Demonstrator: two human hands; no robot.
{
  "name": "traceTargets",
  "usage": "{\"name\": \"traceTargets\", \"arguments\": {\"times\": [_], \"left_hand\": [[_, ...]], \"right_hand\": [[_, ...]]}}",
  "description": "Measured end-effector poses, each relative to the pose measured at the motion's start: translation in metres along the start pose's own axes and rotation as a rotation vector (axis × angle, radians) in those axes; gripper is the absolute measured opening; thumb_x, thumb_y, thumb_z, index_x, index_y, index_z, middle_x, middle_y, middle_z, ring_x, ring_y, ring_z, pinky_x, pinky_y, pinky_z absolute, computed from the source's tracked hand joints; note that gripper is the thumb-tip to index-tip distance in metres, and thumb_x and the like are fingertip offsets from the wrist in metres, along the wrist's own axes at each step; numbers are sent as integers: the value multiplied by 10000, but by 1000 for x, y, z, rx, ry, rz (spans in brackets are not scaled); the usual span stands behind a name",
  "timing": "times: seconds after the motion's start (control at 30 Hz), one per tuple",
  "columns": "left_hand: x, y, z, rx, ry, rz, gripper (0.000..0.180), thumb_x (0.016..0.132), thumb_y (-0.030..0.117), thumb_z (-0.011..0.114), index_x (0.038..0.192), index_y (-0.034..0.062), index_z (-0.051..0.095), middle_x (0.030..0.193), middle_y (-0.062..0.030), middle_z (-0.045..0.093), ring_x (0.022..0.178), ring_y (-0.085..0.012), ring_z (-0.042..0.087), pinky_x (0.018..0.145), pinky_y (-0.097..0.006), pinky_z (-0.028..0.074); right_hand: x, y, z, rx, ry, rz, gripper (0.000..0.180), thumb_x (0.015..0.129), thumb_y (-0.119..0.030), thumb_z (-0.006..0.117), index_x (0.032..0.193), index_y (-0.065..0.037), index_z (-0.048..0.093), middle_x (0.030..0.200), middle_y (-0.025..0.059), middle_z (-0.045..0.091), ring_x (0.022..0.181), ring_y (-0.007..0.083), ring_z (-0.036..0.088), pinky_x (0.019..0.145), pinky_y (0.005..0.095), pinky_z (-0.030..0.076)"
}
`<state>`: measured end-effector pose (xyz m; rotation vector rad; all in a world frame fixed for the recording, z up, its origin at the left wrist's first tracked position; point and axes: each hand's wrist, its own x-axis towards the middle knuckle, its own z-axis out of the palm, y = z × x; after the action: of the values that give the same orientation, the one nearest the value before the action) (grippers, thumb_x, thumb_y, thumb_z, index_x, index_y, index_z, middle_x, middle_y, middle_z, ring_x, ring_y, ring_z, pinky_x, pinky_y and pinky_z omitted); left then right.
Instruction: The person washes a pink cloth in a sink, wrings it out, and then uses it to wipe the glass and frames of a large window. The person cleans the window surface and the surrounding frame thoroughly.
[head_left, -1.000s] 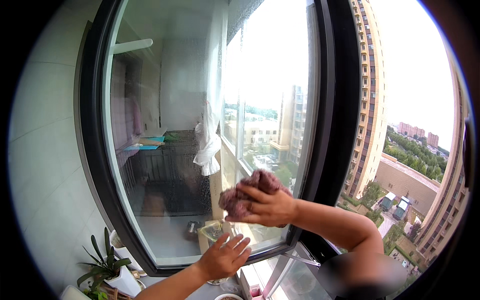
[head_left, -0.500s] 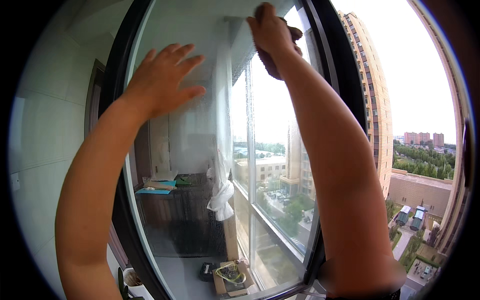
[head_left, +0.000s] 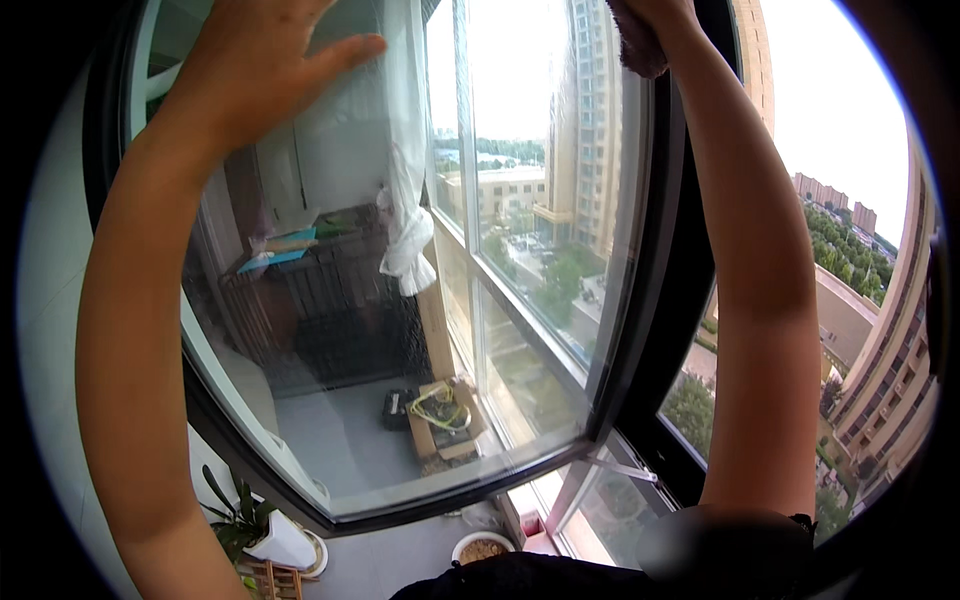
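Note:
My left hand lies flat with fingers spread against the glass of an opened window pane near its upper left. My right hand reaches up to the top right of the same pane, closed on a brownish-purple cloth pressed against the glass by the dark frame. Most of the right hand is cut off by the top edge. Both forearms stretch upward from the bottom of the view.
Through the glass a balcony shows a dark cabinet, a knotted white curtain and a cardboard box. A potted plant and a bowl sit below. Tall buildings stand outside to the right.
Both hands rose from low on the pane to its top. The left hand left the lower frame and now presses on the glass; the right carried the cloth upward.

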<state>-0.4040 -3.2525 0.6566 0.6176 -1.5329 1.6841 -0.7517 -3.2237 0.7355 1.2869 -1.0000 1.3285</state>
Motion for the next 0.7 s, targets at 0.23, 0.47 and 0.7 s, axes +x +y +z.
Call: {"name": "traceTargets", "arguments": {"times": [0.23, 0.47, 0.7], "left_hand": [[-127, 278, -55, -709, -437, 175, 568, 757, 425, 728, 1250, 160, 629, 1490, -83, 390, 1445, -312, 216, 1138, -623, 54], [-273, 396, -102, -681, -542, 358, 531, 801, 389, 676, 1267, 147, 599, 1490, -49, 396, 1466, -263, 184, 1145, -584, -88], [-324, 377, -123, -848, -629, 264, 467, 839, 224, 571, 1286, 89, 578, 1471, -58, 437, 1445, -216, 259, 1185, -492, -11]], "right_hand": [[-336, -29, -7, 3, 81, 27, 451, 919, -349, 589, 1317, -138, 563, 1324, 198, 539, 1335, 482, 334, 1122, 534, 196], [-588, -76, -79, 77, -278, 370, 523, 875, -243, 664, 1350, -81, 518, 1364, 202, 467, 1339, 544, 259, 1107, 591, 210], [-539, -53, -77, 143, -105, 228, 335, 772, -29, 698, 1100, -96, 695, 1247, 178, 535, 1139, 377, 497, 969, 444, 421]]}}
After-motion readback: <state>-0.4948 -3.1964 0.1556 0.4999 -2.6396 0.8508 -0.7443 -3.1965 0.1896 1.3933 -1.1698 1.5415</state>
